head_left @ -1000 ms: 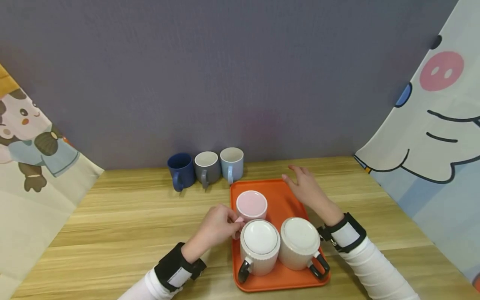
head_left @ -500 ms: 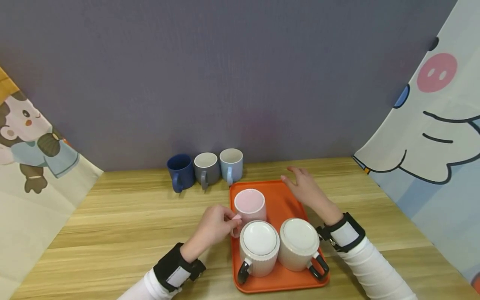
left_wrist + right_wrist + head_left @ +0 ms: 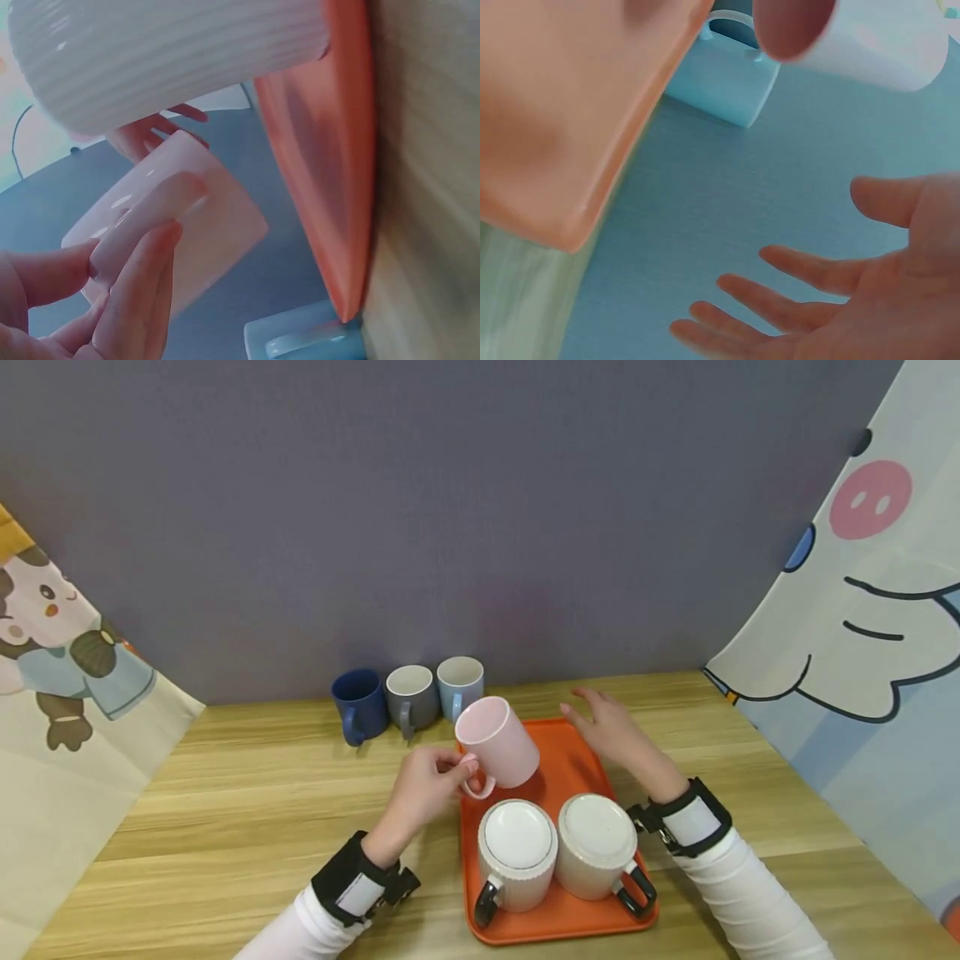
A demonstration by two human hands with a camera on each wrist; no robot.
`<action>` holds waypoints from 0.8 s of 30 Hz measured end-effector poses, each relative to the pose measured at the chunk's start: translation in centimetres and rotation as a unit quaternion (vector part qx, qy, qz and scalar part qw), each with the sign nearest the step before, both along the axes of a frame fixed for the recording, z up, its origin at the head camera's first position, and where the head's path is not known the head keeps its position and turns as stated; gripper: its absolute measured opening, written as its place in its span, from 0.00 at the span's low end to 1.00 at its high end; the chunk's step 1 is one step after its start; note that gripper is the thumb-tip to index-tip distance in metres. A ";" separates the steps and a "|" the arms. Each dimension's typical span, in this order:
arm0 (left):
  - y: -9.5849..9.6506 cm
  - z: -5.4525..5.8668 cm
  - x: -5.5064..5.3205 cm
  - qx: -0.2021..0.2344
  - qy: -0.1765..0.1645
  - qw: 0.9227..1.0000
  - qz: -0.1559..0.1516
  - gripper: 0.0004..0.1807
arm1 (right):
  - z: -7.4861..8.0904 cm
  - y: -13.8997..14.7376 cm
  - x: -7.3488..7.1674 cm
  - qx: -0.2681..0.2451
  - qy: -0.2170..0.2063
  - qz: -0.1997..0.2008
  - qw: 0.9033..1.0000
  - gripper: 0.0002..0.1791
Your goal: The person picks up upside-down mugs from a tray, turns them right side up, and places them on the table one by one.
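In the head view, the left hand [image 3: 426,783] grips the pink cup [image 3: 504,747] by its handle [image 3: 487,788], holding it tilted over the far left part of the orange tray [image 3: 561,760], its mouth turned up toward the left. The right hand [image 3: 613,733] is by the tray's far right edge. Two white mugs [image 3: 519,860] with black handles stand upside down, side by side, at the near end of the tray. On the table [image 3: 255,802], past the tray's far left corner, a dark blue cup [image 3: 365,708], a grey cup [image 3: 418,703] and a light blue cup [image 3: 462,687] stand upright in a row by the wall [image 3: 450,527].

In the left wrist view, thumb and fingers [image 3: 136,294] pinch the pink handle, and the cup is clear of the tray.

In the right wrist view, the right hand's fingers are spread apart and hold nothing.
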State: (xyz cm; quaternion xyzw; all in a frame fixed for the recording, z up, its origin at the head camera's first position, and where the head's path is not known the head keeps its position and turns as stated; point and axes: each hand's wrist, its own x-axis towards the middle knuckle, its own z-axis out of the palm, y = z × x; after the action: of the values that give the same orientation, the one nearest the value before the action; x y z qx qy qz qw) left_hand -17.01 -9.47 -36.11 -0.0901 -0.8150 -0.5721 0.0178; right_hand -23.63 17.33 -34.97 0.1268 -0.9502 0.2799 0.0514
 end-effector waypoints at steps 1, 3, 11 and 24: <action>0.0 0.2 -0.1 0.017 -0.003 1.000 0.000 0.08 | 0.1 0.0 0.0 -0.002 0.000 0.001 1.000 0.31; 0.1 0.4 -0.4 0.046 -0.007 0.999 0.000 0.08 | 0.4 -0.2 0.1 -0.004 0.002 0.004 1.000 0.31; 0.3 1.5 -1.0 0.104 -0.009 0.994 0.014 0.08 | 1.5 -0.4 0.4 -0.014 0.018 0.025 0.999 0.31; 1.1 4.3 -1.8 0.229 0.039 0.972 0.017 0.09 | 3.7 -1.2 1.0 -0.017 0.020 0.043 0.999 0.29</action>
State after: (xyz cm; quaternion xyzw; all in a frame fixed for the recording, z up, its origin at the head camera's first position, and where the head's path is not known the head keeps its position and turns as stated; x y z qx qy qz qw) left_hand -18.84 -8.35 -31.84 -0.0914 -0.6622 -0.7395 0.0793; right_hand -22.63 16.14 -31.31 0.1719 -0.9377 0.2956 0.0610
